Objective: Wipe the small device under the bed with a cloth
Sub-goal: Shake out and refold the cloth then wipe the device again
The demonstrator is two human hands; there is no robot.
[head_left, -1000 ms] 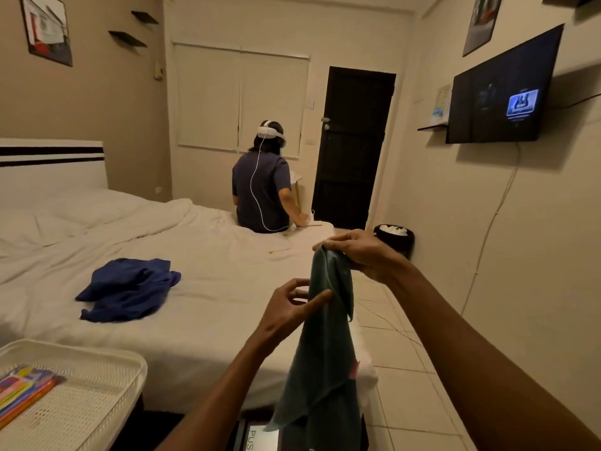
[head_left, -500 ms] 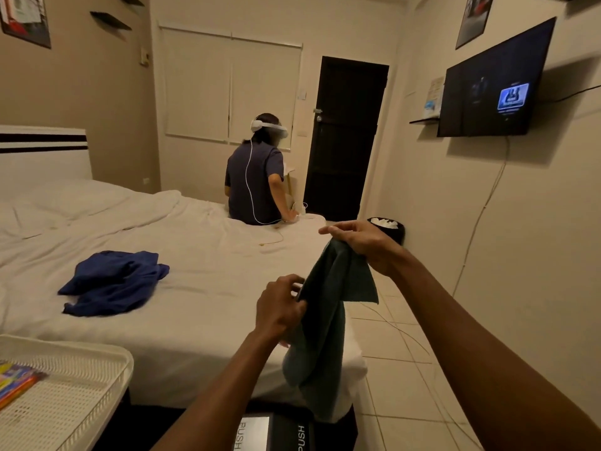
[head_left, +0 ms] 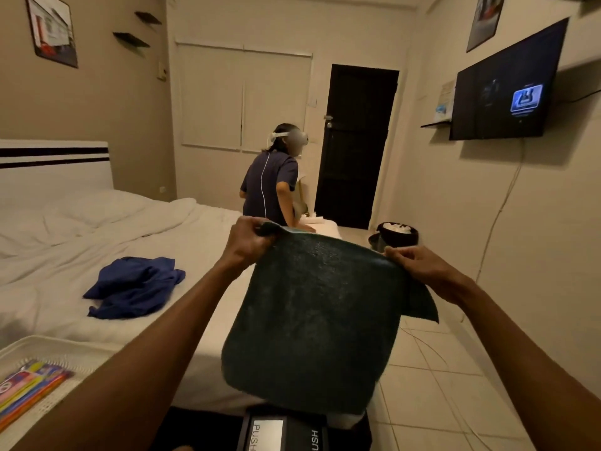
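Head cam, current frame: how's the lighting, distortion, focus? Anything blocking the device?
Head view: dim, warm room light and soft detail. Wide-angle bend tilts the door and TV. The TV throws a shadow on the wall. The cloth, pinched by left hand and right hand, covers part of the device, which sits in shadow.

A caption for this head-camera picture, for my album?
Left hand and right hand hold a green cloth spread by its top corners above the PUSH-marked device by the bed.
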